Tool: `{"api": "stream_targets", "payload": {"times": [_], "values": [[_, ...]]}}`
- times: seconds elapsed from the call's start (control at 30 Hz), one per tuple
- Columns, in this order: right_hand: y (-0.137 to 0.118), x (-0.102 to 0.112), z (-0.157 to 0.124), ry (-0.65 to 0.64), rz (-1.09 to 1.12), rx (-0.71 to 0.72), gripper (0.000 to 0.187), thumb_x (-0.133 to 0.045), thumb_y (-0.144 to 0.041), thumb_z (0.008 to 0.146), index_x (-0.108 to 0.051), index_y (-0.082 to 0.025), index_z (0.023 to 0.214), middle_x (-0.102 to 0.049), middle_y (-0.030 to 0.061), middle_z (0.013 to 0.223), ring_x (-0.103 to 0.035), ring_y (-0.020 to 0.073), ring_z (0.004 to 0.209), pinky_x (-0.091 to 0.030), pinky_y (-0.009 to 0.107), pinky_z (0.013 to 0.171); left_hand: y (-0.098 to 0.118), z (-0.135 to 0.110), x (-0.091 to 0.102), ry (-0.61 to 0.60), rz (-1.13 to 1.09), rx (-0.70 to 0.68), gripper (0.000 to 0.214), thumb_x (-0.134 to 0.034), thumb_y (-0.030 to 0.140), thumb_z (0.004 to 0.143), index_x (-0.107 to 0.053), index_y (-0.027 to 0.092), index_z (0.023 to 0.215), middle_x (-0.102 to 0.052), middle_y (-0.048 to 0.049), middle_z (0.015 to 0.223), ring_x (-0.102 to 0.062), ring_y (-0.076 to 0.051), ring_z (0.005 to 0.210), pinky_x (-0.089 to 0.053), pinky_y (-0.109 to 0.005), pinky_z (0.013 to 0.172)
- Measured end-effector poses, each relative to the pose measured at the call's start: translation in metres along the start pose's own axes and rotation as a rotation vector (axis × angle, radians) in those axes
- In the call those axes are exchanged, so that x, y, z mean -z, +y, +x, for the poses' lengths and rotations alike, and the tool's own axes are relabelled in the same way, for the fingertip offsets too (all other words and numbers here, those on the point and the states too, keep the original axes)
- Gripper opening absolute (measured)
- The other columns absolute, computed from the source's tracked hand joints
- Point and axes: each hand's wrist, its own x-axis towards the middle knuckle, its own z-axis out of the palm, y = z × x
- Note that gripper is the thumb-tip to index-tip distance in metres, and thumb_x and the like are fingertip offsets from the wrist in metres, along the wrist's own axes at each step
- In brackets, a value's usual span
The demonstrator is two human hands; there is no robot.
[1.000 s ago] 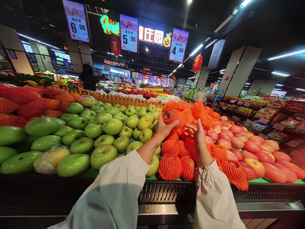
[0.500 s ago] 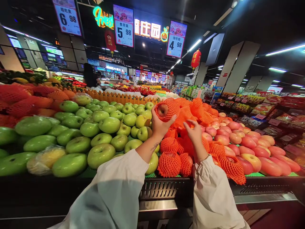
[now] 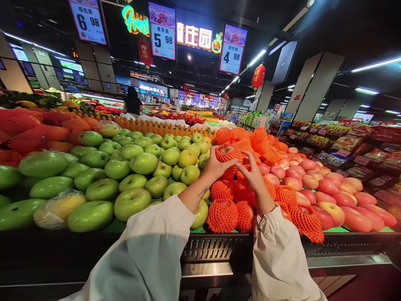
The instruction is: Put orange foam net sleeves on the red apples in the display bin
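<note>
From the head view, I can see the left hand point(image 3: 216, 168) wrapped round an apple in an orange foam net point(image 3: 228, 153), its thumb along the near side (there's a small dark drawing on the inside of that wrist). The right hand point(image 3: 255, 179) is up at the apple's other edge, thumb close by the left thumb and index finger raised beside the net; whether it has any grip on the fruit I can't tell. The apple is up above the heap, between the two hands. Just below sit more netted apples point(image 3: 223, 215), near the front edge of the black display stand point(image 3: 216, 248). Green apples point(image 3: 133, 205) spread to the left, and bare red apples point(image 3: 332, 214) fill the right side. Farther back, someone in dark clothes point(image 3: 133, 101) stands beyond a little yellow fence point(image 3: 147, 126).
</note>
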Motion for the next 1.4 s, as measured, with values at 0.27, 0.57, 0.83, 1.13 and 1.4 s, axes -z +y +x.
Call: {"api": "stream_targets", "payload": {"times": [0.27, 0.57, 0.83, 1.13, 1.4], "values": [[-0.002, 0.005, -0.004, 0.013, -0.286, 0.059, 0.096, -0.083, -0.063, 0.058, -0.053, -0.021, 0.138, -0.058, 0.0169, 0.135, -0.059, 0.0351, 0.119, -0.046, 0.051, 0.103, -0.003, -0.002, 0.001, -0.185, 0.038, -0.139, 0.084, -0.089, 0.036, 0.056, -0.041, 0.022, 0.123, -0.059, -0.0138, 0.133, -0.060, -0.032, 0.121, -0.043, -0.051, 0.109], [0.004, -0.002, -0.005, 0.000, -0.525, -0.139, 0.089, -0.079, -0.059, 0.059, -0.053, -0.013, 0.131, -0.073, 0.0177, 0.098, -0.070, 0.0390, 0.089, -0.052, 0.043, 0.073, -0.004, -0.005, 0.001, -0.371, 0.083, -0.158, 0.086, -0.089, 0.040, 0.060, -0.045, 0.021, 0.132, -0.060, -0.0157, 0.134, -0.058, -0.035, 0.126, -0.044, -0.054, 0.110], [0.014, -0.012, 0.008, 0.000, -0.719, -0.343, 0.071, -0.080, -0.061, 0.063, -0.055, -0.019, 0.114, -0.073, 0.0189, 0.098, -0.071, 0.0378, 0.087, -0.048, 0.037, 0.064, -0.014, -0.003, -0.003, -0.492, 0.094, -0.031, 0.081, -0.080, 0.035, 0.070, -0.049, 0.018, 0.143, -0.040, -0.0192, 0.159, -0.049, -0.035, 0.139, -0.043, -0.052, 0.114], [0.012, -0.002, 0.001, 0.018, -0.659, -0.231, 0.063, -0.063, -0.075, 0.073, -0.058, -0.021, 0.105, -0.072, 0.0114, 0.088, -0.068, 0.0295, 0.080, -0.044, 0.032, 0.064, -0.016, 0.003, -0.002, -0.328, 0.240, -0.086, 0.027, -0.063, 0.044, 0.088, -0.064, 0.020, 0.101, -0.070, -0.0098, 0.113, -0.063, -0.026, 0.110, -0.044, -0.048, 0.107], [-0.001, 0.010, -0.003, 0.070, -0.676, -0.227, 0.054, -0.063, -0.076, 0.073, -0.055, -0.023, 0.067, -0.065, 0.0073, 0.066, -0.060, 0.0241, 0.064, -0.036, 0.032, 0.059, -0.009, 0.001, -0.001, -0.373, 0.360, -0.151, 0.028, -0.065, 0.046, 0.087, -0.064, 0.020, 0.077, -0.063, -0.0071, 0.096, -0.061, -0.024, 0.097, -0.047, -0.045, 0.100]]}}
